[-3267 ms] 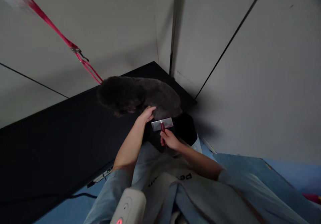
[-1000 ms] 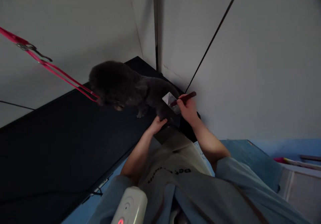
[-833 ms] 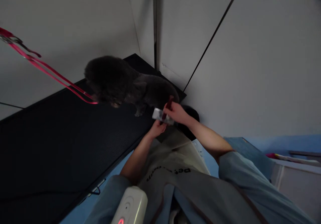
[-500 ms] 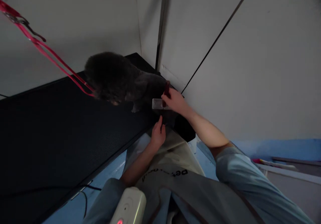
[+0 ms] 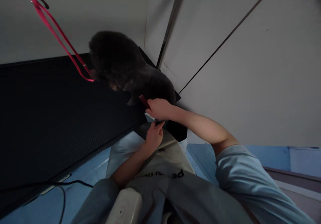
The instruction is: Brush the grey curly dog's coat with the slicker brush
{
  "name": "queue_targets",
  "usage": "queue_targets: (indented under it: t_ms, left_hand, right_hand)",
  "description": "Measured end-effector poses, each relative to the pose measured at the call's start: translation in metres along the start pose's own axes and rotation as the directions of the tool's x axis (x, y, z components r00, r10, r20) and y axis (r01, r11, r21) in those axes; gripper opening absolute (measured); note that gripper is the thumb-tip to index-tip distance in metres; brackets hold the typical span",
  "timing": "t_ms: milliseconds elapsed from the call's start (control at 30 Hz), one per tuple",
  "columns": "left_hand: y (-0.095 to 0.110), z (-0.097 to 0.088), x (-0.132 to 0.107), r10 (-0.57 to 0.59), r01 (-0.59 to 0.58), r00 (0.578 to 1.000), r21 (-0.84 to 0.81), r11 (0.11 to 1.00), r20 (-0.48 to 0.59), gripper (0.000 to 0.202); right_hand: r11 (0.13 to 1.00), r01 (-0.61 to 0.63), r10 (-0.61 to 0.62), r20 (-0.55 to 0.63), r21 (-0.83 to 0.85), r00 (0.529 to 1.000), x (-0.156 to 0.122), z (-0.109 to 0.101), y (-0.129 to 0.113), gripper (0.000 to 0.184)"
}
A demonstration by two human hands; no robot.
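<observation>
A dark grey furry animal [image 5: 117, 60] is on the black table [image 5: 62, 117], its rear end towards me; its kind is too dark to make out. My right hand [image 5: 159, 108] is closed around the dark red handle of a slicker brush [image 5: 149, 117]. The brush's pale flat head tilts downward beside the animal's hindquarters. Just below it is my left hand [image 5: 154, 137], fingers partly curled with the index finger stretched towards the brush head. Something dark lies at its fingertips, mostly hidden.
A pink-red looped lead [image 5: 60, 40] runs from the upper left down to the animal's front. Pale walls [image 5: 238, 83] meet behind the table. I wear a light grey apron [image 5: 170, 177]. A white device [image 5: 125, 204] and black cables [image 5: 62, 183] are at the lower left.
My right hand has moved down and left, and the brush has turned, its handle now leaning left and its head lower. The brush is now closer to my left hand. The view has shifted.
</observation>
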State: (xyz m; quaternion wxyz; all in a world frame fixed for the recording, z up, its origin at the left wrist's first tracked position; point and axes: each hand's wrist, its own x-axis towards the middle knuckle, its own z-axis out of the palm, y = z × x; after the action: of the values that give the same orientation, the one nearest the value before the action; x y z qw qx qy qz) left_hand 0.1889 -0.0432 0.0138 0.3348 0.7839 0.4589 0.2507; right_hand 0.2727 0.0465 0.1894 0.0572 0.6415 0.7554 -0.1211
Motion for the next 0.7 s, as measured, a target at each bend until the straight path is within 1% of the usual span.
queue_targets:
  t_ms: [33,100,133,167,233,267,300,333,400,433,467,533,567,600,667,700]
  left_hand:
    - [-0.001,0.002,0.0,-0.005,0.005,1.0,-0.005,1.0,0.001,0.043]
    - [-0.002,0.004,0.0,-0.016,0.016,1.0,-0.011,1.0,-0.004,0.042]
    - [-0.002,0.004,0.0,-0.021,0.021,1.0,-0.011,1.0,-0.011,0.042]
    - [-0.002,0.004,-0.001,-0.022,0.022,1.0,-0.011,1.0,-0.017,0.041]
    - [-0.002,0.003,-0.001,-0.017,0.017,0.999,-0.01,1.0,-0.029,0.041]
    - [-0.002,0.003,-0.001,-0.016,0.016,0.999,-0.009,1.0,-0.034,0.041]
    - [-0.002,0.003,0.0,-0.016,0.015,0.999,-0.009,1.0,-0.038,0.041]
    - [-0.002,0.002,0.0,-0.014,0.013,0.999,-0.007,1.0,-0.039,0.041]
    - [-0.003,0.001,0.0,-0.002,0.002,0.999,0.003,1.0,-0.034,0.042]
    - [-0.004,0.0,-0.001,0.004,-0.004,1.0,0.013,1.0,-0.031,0.042]
    - [-0.004,0.0,-0.001,0.01,-0.01,1.0,0.025,1.0,-0.026,0.042]
    - [-0.006,-0.002,-0.003,0.014,-0.013,1.0,0.05,0.999,-0.02,0.043]
    - [-0.006,-0.002,-0.004,0.013,-0.012,1.0,0.063,0.998,-0.015,0.044]
    - [-0.007,-0.003,-0.005,0.015,-0.014,1.0,0.076,0.997,-0.008,0.044]
    - [-0.008,-0.004,-0.007,0.028,-0.028,1.0,0.103,0.994,0.006,0.045]
    - [-0.009,-0.004,-0.007,0.032,-0.034,0.999,0.118,0.992,0.015,0.044]
  right_hand:
    - [1.0,-0.029,0.029,-0.025,-0.002,0.999,0.0,0.002,0.001,0.032]
    - [0.995,-0.099,0.098,-0.178,0.003,0.979,0.0,0.004,0.005,0.035]
    - [0.994,-0.111,0.111,-0.229,0.013,0.967,0.0,0.005,0.007,0.036]
    - [0.995,-0.1,0.102,-0.221,0.021,0.97,-0.001,0.007,0.009,0.037]
    - [0.997,-0.067,0.07,-0.09,0.039,0.993,-0.002,0.012,0.011,0.035]
    - [0.997,-0.07,0.071,-0.035,0.045,0.997,-0.004,0.015,0.013,0.033]
    - [0.995,-0.093,0.094,-0.029,0.044,0.995,-0.005,0.017,0.014,0.031]
    - [0.991,-0.13,0.133,-0.079,0.042,0.988,-0.006,0.02,0.016,0.031]
    - [0.98,-0.192,0.198,-0.241,0.05,0.95,-0.01,0.024,0.018,0.033]
    - [0.98,-0.191,0.201,-0.271,0.061,0.942,-0.011,0.026,0.019,0.034]
    - [0.982,-0.177,0.19,-0.249,0.073,0.95,-0.013,0.027,0.019,0.035]
    - [0.984,-0.154,0.165,-0.139,0.089,0.976,-0.015,0.029,0.019,0.032]
    - [0.983,-0.157,0.167,-0.113,0.09,0.979,-0.016,0.03,0.018,0.031]
    - [0.981,-0.172,0.182,-0.13,0.087,0.975,-0.017,0.03,0.017,0.031]
    - [0.977,-0.195,0.21,-0.245,0.087,0.946,-0.018,0.03,0.015,0.033]
    - [0.979,-0.179,0.198,-0.271,0.093,0.942,-0.019,0.03,0.014,0.034]
